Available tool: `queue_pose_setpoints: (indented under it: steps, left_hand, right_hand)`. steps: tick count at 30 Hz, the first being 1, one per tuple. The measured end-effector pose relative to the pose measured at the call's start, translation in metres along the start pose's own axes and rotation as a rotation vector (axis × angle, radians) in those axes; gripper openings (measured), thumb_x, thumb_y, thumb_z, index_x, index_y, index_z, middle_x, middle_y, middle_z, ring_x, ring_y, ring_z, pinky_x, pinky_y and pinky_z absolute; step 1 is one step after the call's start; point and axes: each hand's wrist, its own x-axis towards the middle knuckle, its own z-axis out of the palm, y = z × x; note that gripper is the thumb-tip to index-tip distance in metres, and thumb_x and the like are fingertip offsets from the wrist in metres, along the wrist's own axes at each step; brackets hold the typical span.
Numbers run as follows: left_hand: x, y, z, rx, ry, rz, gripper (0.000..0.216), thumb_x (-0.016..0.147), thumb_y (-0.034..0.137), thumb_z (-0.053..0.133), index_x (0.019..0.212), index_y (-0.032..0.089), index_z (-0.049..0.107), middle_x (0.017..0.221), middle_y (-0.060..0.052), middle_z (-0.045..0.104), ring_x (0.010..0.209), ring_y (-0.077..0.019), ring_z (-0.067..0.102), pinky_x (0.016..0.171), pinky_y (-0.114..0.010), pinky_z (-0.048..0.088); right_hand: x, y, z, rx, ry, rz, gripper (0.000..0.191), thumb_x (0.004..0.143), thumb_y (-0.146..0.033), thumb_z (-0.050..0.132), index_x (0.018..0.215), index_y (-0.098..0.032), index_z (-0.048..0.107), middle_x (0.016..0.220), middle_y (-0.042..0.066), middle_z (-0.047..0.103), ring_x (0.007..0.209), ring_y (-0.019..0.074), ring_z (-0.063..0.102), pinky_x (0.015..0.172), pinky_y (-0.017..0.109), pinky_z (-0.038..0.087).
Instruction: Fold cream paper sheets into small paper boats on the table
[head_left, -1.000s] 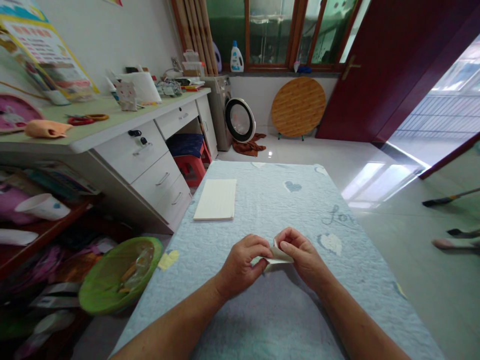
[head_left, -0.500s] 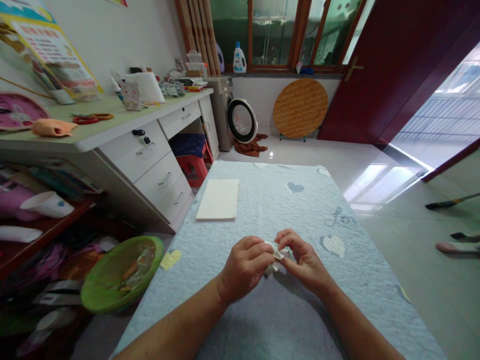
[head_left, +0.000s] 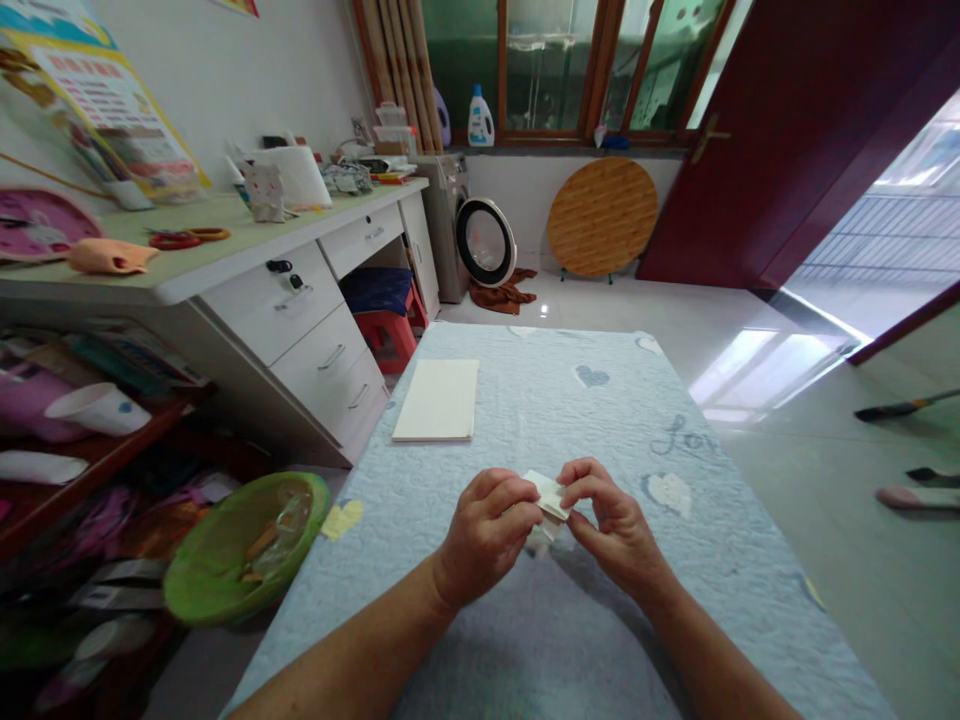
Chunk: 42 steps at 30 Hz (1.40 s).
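Closely pinched, the folded cream paper (head_left: 546, 497) sits between both hands, held near the middle of the quilted blue cloth (head_left: 675, 610). Both hands are closed on it. The fingers of the left hand (head_left: 487, 535) wrap its left part and hide much of it, while the fingertips of the right hand (head_left: 613, 520) press its right end from above. Its visible long axis slants from upper left down to lower right, and a paler flap shows beneath the left hand's fingers. The left hand covers more of the paper, though neither hand clearly lies nearer.

Straight ahead, in the upper middle of the cloth, lies a stack of cream paper sheets (head_left: 436, 400), well apart from the hands. Left of the cloth, at lower left, sits a green plastic basin (head_left: 246, 550). Farther up at left, red-handled scissors (head_left: 178, 238) lie on a white desk (head_left: 247, 320).
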Motion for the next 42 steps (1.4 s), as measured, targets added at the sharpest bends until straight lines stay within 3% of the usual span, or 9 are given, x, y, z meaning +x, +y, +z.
queue_pose_setpoints:
  steps: [5, 9, 13, 18, 26, 34, 42]
  left_hand:
    - [0.0, 0.0, -0.001, 0.03, 0.008, 0.041, 0.016, 0.089, 0.006, 0.055, 0.082, 0.02, 0.061, 0.089, -0.004, 0.068, 0.087, -0.0178, 0.055, 0.08, -0.031, 0.052]
    - [0.0, 0.0, 0.0, 0.016, -0.018, 0.052, 0.016, 0.09, 0.007, 0.053, 0.086, 0.02, 0.062, 0.089, -0.003, 0.07, 0.086, -0.017, 0.057, 0.082, -0.031, 0.052]
    - [-0.001, -0.001, 0.001, -0.005, -0.05, 0.065, 0.016, 0.09, 0.007, 0.053, 0.095, 0.018, 0.063, 0.09, -0.004, 0.071, 0.084, -0.0172, 0.057, 0.082, -0.032, 0.052]
    - [-0.001, 0.0, 0.001, 0.019, -0.056, 0.075, 0.015, 0.092, 0.01, 0.054, 0.098, 0.017, 0.065, 0.089, -0.005, 0.07, 0.084, -0.0179, 0.055, 0.079, -0.032, 0.051]
    - [0.002, 0.004, 0.0, 0.054, -0.062, 0.089, 0.016, 0.096, 0.016, 0.055, 0.099, 0.022, 0.069, 0.081, -0.002, 0.063, 0.083, -0.0165, 0.051, 0.077, -0.03, 0.05]
    - [-0.001, 0.005, 0.0, 0.061, -0.191, 0.067, 0.019, 0.097, 0.018, 0.052, 0.097, 0.023, 0.07, 0.079, -0.003, 0.056, 0.082, -0.0167, 0.048, 0.078, -0.03, 0.047]
    - [-0.002, 0.003, 0.002, -0.033, -0.22, -0.009, 0.026, 0.094, 0.011, 0.047, 0.101, 0.023, 0.069, 0.081, -0.003, 0.054, 0.079, -0.0171, 0.048, 0.074, -0.03, 0.046]
  right_hand:
    - [-0.002, 0.001, 0.001, -0.001, 0.045, -0.02, 0.041, 0.074, -0.006, 0.054, 0.108, -0.029, 0.057, 0.111, 0.003, 0.053, 0.111, 0.0211, 0.051, 0.097, 0.036, 0.039]
    - [-0.001, 0.0, -0.005, 0.024, -0.042, 0.063, 0.05, 0.076, -0.015, 0.051, 0.124, -0.028, 0.058, 0.127, 0.005, 0.053, 0.123, 0.0254, 0.045, 0.105, 0.042, 0.033]
    - [0.002, -0.003, -0.007, 0.11, -0.113, 0.184, 0.029, 0.079, -0.022, 0.051, 0.1, -0.025, 0.07, 0.128, 0.005, 0.054, 0.124, 0.0286, 0.045, 0.109, 0.046, 0.028]
    - [0.001, 0.003, -0.003, 0.294, -0.05, 0.288, 0.004, 0.079, -0.026, 0.059, 0.08, -0.022, 0.061, 0.123, 0.006, 0.054, 0.109, 0.0269, 0.052, 0.095, 0.043, 0.042]
    - [0.0, 0.004, 0.0, 0.415, -0.058, 0.309, 0.007, 0.08, -0.025, 0.063, 0.077, -0.022, 0.058, 0.119, 0.004, 0.052, 0.099, 0.0214, 0.053, 0.085, 0.035, 0.045]
    - [0.001, 0.001, 0.001, 0.425, -0.044, 0.313, 0.009, 0.081, -0.027, 0.063, 0.077, -0.023, 0.056, 0.117, 0.005, 0.052, 0.098, 0.0222, 0.053, 0.08, 0.034, 0.048]
    - [0.0, 0.008, 0.001, 0.321, -0.033, 0.284, 0.01, 0.085, -0.035, 0.062, 0.085, -0.024, 0.06, 0.12, 0.006, 0.054, 0.105, 0.0253, 0.054, 0.089, 0.041, 0.046]
